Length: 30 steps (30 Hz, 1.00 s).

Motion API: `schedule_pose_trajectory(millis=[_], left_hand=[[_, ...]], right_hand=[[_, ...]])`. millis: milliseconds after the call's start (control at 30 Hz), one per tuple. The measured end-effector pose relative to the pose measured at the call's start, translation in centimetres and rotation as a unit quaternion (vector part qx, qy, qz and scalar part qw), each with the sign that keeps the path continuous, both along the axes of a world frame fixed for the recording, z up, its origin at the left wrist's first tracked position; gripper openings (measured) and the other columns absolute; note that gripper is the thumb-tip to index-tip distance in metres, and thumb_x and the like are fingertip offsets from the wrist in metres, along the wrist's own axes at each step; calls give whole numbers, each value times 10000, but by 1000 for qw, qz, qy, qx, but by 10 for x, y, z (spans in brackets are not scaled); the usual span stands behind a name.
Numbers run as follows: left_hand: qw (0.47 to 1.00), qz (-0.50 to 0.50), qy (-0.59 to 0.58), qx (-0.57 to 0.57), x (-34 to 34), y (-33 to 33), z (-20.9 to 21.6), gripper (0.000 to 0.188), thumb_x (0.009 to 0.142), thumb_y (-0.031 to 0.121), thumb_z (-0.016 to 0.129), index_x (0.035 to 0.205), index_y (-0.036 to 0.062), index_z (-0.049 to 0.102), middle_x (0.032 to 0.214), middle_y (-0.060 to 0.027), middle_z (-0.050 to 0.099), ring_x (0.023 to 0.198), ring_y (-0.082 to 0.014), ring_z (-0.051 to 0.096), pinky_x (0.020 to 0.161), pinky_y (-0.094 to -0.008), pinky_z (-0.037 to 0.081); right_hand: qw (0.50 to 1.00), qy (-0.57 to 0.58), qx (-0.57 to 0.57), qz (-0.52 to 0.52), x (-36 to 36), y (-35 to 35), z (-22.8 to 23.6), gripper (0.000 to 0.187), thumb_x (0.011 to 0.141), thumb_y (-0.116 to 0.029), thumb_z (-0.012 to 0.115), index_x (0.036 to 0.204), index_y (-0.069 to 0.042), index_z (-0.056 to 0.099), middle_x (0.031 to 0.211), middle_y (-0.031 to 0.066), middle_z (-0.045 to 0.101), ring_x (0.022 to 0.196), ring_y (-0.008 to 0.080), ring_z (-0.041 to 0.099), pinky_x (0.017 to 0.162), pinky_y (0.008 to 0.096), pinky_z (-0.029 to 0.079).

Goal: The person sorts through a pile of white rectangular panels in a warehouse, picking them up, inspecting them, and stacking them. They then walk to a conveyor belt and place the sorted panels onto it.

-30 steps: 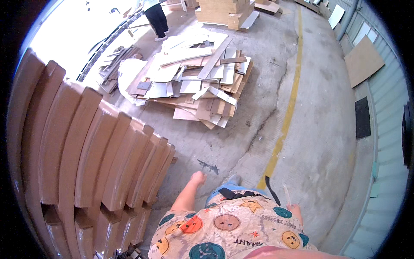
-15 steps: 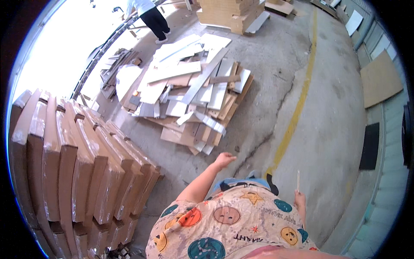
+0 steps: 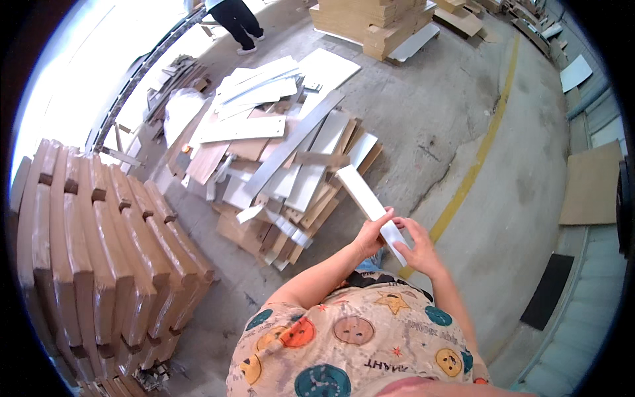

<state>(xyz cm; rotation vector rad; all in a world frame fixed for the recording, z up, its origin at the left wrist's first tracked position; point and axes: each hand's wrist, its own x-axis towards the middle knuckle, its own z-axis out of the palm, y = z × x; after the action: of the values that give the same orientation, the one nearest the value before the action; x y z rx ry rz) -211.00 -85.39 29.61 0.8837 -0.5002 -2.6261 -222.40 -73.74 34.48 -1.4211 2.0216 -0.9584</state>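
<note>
A long, narrow white board [image 3: 361, 192] slants in front of my body, its far end towards the heap of panels and its near end close to my waist. My left hand [image 3: 373, 234] grips it around the middle from the left side. Nearer its lower end, my right hand [image 3: 422, 251] holds the right edge, fingers curled over it and thumb lower down. Just beyond lies a low heap of white, grey and brown board offcuts [image 3: 269, 127], stacked loosely at many angles.
Rows of wrapped brown flat packages [image 3: 109, 245] stand at the left. Stacked brown panels [image 3: 377, 30] sit at the far middle. A person [image 3: 238, 25] stands far left. A yellow line [image 3: 486, 142] crosses the concrete floor; a brown sheet [image 3: 591, 185] leans against the right wall.
My right hand has brought the white board from my right side to the front. My left hand has moved right and taken hold of it. My view has shifted slightly.
</note>
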Motion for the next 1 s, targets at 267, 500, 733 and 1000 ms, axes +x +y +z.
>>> schedule_pose_trajectory(millis=[267,500,733,1000], left_hand=[[965,170,-202,1,-131,-193,-68,351,830,209,615,1021,-36,451,796,-153,592,667,-278,621,615,-395,541],[834,254,-487,-56,-74,-277,-166,346,767,291,673,879,-19,568,727,-120,601,558,-214,579,533,-333,487],[684,261,-678,61,-68,-207,-148,479,750,348,689,958,-56,536,654,-106,542,479,-225,524,439,-355,457],[738,413,-518,127,-255,-263,-100,675,731,475,693,1054,-78,482,674,-143,545,493,-234,547,463,-339,492]], right_hand=[[854,-3,368,-369,-284,141,-111,339,861,-232,492,1077,16,577,1057,224,594,969,311,579,842,384,437],[734,-137,582,-323,-379,203,-154,370,863,-207,480,1146,28,515,1039,211,587,870,311,590,746,401,471],[790,-82,575,-195,-634,-62,-172,417,859,-194,488,1210,30,464,1120,201,556,873,324,583,735,413,477],[947,196,248,-53,-915,-448,-155,353,842,-265,563,1063,9,585,926,145,644,836,238,609,725,341,470]])
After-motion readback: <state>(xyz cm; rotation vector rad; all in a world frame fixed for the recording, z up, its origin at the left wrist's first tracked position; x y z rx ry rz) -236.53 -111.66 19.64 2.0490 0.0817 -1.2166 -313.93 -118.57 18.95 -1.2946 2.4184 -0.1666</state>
